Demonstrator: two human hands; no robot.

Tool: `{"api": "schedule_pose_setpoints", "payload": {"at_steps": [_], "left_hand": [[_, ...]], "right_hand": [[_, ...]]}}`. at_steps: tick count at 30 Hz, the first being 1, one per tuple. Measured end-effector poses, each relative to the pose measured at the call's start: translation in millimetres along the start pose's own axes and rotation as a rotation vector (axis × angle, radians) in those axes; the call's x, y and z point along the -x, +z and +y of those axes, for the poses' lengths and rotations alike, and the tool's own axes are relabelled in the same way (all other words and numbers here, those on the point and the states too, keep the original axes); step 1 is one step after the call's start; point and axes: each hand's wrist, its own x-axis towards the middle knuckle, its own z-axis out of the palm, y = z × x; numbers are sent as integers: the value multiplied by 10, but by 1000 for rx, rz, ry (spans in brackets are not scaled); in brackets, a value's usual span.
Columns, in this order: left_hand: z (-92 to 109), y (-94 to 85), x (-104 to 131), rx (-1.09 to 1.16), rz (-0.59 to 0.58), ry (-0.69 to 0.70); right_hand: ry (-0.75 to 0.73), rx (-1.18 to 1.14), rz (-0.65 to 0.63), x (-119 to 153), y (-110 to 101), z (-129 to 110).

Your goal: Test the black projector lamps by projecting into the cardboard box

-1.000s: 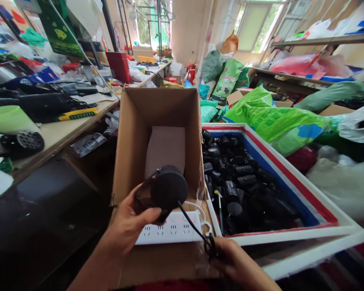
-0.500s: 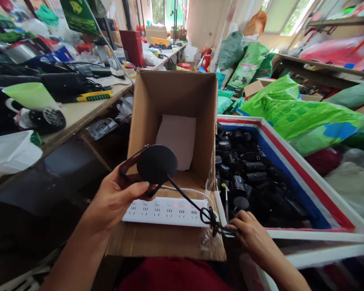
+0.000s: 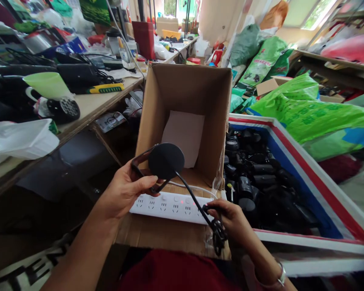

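Observation:
A black device with a round disc (image 3: 166, 161) and a bracket-like frame is gripped in my left hand (image 3: 129, 188), thumb over its lower edge. From the disc a black cable (image 3: 194, 196) runs down to the right, ending in a tied bundle. The fingers of my right hand (image 3: 230, 216) are closed on a part of the cable near that bundle, over the right end of a white power strip (image 3: 170, 207). The strip lies on a flap in front of an open cardboard box (image 3: 185, 85), with small red lights showing.
At the right, a white-rimmed bin (image 3: 318, 178) holds many black items. A cluttered table (image 3: 87, 109) stands at the left with a green cup (image 3: 47, 85) and a white tray (image 3: 27, 141). Green bags (image 3: 315, 109) lie beyond the bin.
My right hand has moved up and left, over the power strip, and the cable bundle now hangs below it. The whole view has shifted, with the scene farther right.

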Motion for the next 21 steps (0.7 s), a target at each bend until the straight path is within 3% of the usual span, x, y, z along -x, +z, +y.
{"api": "schedule_pose_setpoints", "payload": {"at_steps": [8,14,21], "left_hand": [[-166,-79,-42,67,-134,-68],[-341,-150,-95,151,-144,-126],[-561,-133,-201,204,-99,-83]], "right_hand": [[-110,175,-126,-113,106,-67],[-155,255,-193,-135,217,-72],[-253,172,-47,7,445,334]]}}
